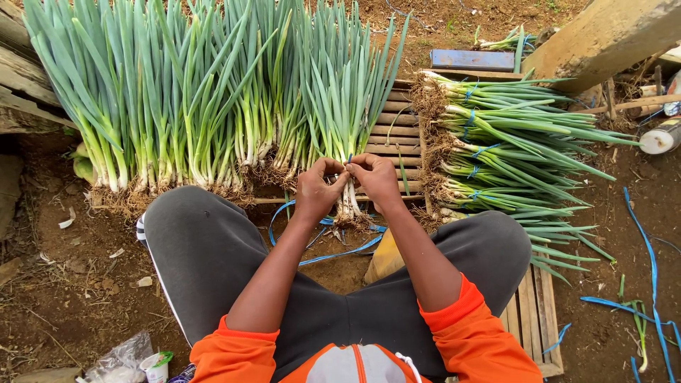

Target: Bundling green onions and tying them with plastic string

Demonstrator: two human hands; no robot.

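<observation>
Tying step under way: left hand (317, 190) and right hand (376, 179) pinch thin blue plastic strap (349, 160) around small green-onion bundle (347, 202) at frame centre. Tied onion bundles (511, 142) stacked at 2 o'clock on wooden slat pallet (394, 131). Next likely: knot needs tightening.

Bare brown soil (64, 284), wooden slat pallet (394, 131) on it; tied spring onion bundles (511, 142) stacked on the pallet; blue straps (649, 262), plastic cup (157, 367) on the dirt
</observation>
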